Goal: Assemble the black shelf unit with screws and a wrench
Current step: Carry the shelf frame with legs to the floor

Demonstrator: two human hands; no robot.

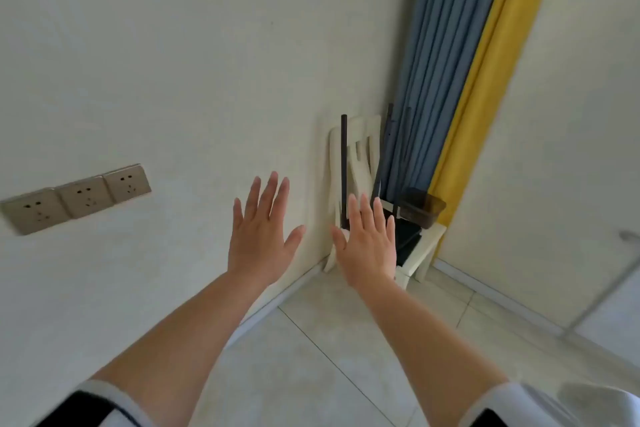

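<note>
Both my hands are raised in front of me with fingers straight and spread, holding nothing. My left hand (262, 230) is before the pale wall. My right hand (369, 242) partly covers a cream plastic chair (358, 149) in the room's corner. A long black shelf post (344, 166) leans upright against the chair back. More black shelf parts (389, 149) stand on the chair seat beside a dark translucent container (423, 207). No screws or wrench can be made out.
A row of three wall sockets (78, 198) sits on the wall at left. Blue and yellow curtains (460, 55) hang behind the chair. Pale tiled floor (329, 350) spreads below my arms. A second wall closes the right side.
</note>
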